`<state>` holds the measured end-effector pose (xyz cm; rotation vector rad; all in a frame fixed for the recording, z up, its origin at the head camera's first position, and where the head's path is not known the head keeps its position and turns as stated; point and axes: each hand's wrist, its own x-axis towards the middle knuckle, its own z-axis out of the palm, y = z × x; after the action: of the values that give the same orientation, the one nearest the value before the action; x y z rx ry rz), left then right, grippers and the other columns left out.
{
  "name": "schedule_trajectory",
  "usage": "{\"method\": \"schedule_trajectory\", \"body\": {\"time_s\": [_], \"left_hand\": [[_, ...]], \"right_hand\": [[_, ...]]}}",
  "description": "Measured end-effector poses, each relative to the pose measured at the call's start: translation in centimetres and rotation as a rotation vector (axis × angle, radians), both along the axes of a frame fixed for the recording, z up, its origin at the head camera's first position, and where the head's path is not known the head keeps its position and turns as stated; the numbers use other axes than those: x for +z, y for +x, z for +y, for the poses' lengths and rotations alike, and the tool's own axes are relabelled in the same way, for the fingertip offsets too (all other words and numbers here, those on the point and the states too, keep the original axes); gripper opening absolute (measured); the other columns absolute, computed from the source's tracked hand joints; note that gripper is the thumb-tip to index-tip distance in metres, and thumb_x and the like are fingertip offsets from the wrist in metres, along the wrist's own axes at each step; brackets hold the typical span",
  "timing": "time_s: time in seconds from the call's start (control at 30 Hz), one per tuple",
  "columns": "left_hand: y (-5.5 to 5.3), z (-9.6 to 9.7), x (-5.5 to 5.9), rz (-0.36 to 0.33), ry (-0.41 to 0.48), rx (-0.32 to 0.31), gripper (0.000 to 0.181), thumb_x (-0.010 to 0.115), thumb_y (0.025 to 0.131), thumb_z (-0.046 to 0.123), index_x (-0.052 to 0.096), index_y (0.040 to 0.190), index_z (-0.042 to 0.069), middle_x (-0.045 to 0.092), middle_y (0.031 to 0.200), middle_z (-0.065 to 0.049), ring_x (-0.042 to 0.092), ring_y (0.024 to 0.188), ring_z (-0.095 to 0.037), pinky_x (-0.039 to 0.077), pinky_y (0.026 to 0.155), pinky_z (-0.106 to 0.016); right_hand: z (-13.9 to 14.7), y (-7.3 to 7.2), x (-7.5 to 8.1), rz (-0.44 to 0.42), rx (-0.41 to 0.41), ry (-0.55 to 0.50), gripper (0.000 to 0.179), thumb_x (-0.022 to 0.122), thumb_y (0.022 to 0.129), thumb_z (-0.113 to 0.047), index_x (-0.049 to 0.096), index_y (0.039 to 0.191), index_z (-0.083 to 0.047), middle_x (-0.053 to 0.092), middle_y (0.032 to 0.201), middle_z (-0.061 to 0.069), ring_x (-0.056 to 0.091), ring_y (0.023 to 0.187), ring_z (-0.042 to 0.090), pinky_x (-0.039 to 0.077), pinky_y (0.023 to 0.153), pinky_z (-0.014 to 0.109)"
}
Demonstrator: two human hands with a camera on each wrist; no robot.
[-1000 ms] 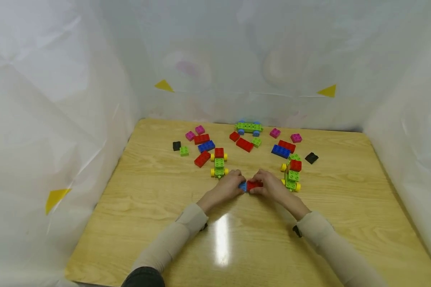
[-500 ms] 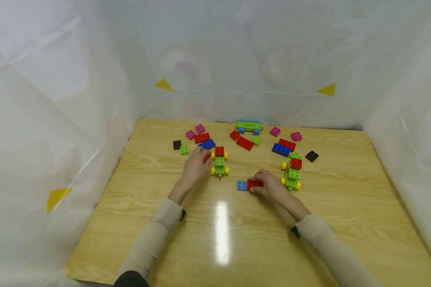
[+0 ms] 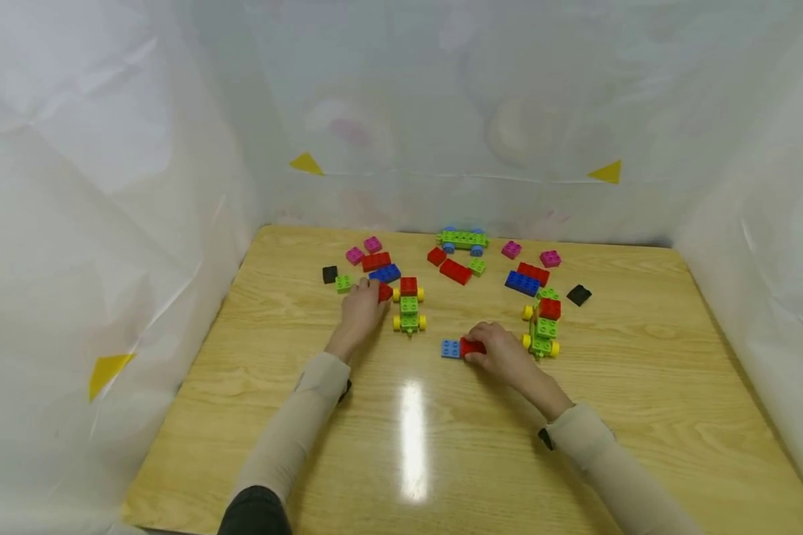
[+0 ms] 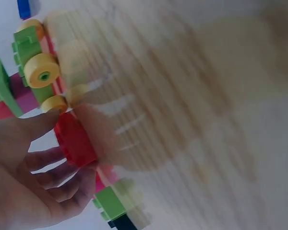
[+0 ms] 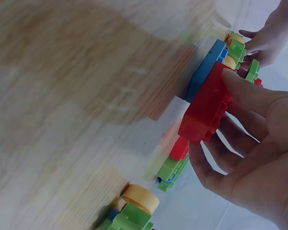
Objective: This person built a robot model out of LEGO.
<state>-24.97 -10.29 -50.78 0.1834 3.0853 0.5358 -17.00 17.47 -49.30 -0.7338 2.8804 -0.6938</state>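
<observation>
My left hand is at a red brick left of the nearer green car with yellow wheels. In the left wrist view, thumb and fingertips pinch this red brick at its two ends. My right hand grips another red brick at the table's middle. A light blue brick sticks out from its left end. The right wrist view shows the red brick between thumb and fingers, against the blue brick. A second yellow-wheeled car stands right of my right hand.
Behind the hands lie a blue-wheeled green base, blue bricks, red bricks, pink bricks, small green bricks and black pieces. White sheeting walls off the wooden table.
My left hand has let go of the light blue brick, moved left and away from me, and taken hold of the red brick there. My right hand has stayed on its red brick.
</observation>
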Motion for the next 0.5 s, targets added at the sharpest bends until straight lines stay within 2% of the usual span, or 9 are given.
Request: {"method": "schedule_trajectory", "body": {"time_s": [0.27, 0.37, 0.5], "left_hand": [[-0.5, -0.2, -0.2, 0.015, -0.015, -0.003, 0.037, 0.065, 0.093, 0.019, 0.057, 0.123, -0.002, 0.057, 0.116, -0.02, 0.056, 0.102, -0.033, 0.051, 0.082, -0.045], [-0.2, -0.7, 0.0, 0.038, 0.015, 0.014, 0.037, 0.066, 0.092, 0.016, 0.059, 0.122, -0.004, 0.058, 0.114, -0.02, 0.056, 0.102, -0.034, 0.051, 0.083, -0.046], [0.5, -1.3, 1.0, 0.077, 0.098, 0.019, 0.04, 0.065, 0.092, 0.017, 0.057, 0.124, -0.005, 0.056, 0.116, -0.02, 0.055, 0.104, -0.035, 0.049, 0.086, -0.047]], "right_hand": [[0.1, 0.0, -0.1, 0.026, -0.009, 0.004, 0.031, 0.078, 0.082, -0.018, 0.071, 0.109, -0.003, 0.067, 0.107, 0.011, 0.059, 0.099, 0.029, 0.05, 0.085, 0.046], [0.1, -0.1, -0.2, 0.027, -0.004, -0.001, 0.032, 0.078, 0.081, -0.018, 0.071, 0.108, -0.003, 0.067, 0.107, 0.011, 0.06, 0.099, 0.029, 0.049, 0.086, 0.047], [0.2, -0.3, -0.5, 0.021, -0.005, -0.022, 0.031, 0.079, 0.081, -0.021, 0.072, 0.106, -0.004, 0.068, 0.105, 0.009, 0.06, 0.099, 0.028, 0.049, 0.087, 0.047]]}}
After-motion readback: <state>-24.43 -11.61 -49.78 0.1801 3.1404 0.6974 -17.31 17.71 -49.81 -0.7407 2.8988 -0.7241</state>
